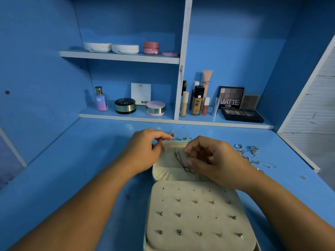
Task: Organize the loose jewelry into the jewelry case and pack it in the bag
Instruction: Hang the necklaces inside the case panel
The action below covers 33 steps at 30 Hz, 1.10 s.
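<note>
Twelve or so studs [179,232] are already pinned in the padded panel nearest me, with several holes left bare, so I judge the earring part of the jewelry case [190,223] largely done. Just beyond it, in the open compartment, a dark chain [183,163] trails down onto the lining. My right hand [217,160] pinches its upper end between thumb and fingertips, and I cannot tell whether a clasp or hook is involved because my fingers cover that spot. My left hand [143,149] curls over the far left wall of the case, gripping it.

To the right on the table [72,169], near the case but apart from it, lie two rings [253,148] and a tangle of thin chains [261,163]. One more ring [172,133] sits just behind the case. None of these is packed yet, so I would put the sorting at about halfway. The case is not closed, and no bag is in view.

A small teal piece at the case's far edge is too hidden to name. Farther back, shelves [126,115] hold cosmetics [125,105].
</note>
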{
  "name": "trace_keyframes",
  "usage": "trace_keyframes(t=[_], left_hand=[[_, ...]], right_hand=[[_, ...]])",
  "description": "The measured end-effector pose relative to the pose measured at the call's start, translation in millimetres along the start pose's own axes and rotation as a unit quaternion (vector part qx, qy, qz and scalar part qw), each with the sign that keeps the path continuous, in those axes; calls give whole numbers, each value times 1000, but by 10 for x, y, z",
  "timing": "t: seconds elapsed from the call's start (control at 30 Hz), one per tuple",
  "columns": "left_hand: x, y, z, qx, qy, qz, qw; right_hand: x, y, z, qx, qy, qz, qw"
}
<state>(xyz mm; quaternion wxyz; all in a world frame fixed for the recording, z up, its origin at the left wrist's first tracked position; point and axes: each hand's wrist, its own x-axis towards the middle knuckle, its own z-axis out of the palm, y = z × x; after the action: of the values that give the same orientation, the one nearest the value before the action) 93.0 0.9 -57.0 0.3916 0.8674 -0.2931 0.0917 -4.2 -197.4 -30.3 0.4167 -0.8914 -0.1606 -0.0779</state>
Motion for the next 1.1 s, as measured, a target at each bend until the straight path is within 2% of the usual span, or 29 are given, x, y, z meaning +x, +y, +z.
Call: trace_keyframes(t=[0.13,0.33,0.47,0.83,0.97,1.1], left_hand=[[12,20,-36,-25,16,52,998],[21,52,-53,-74,31,58,995],[18,88,-59,-96,33,64,993],[4,158,-44,-103,72,85,988],[0,151,-37,-96,85,104,986],[-4,160,-29,-93,94,129,983]], right_hand=[[13,63,-7,-89,70,-18,993],[18,-10,-43,-141,153,-139,968],[0,-99,-13,-95,160,-186,965],[153,-24,111,-96,224,-163,956],[209,0,100,-175,229,-171,942],[292,55,82,-250,224,-239,911]])
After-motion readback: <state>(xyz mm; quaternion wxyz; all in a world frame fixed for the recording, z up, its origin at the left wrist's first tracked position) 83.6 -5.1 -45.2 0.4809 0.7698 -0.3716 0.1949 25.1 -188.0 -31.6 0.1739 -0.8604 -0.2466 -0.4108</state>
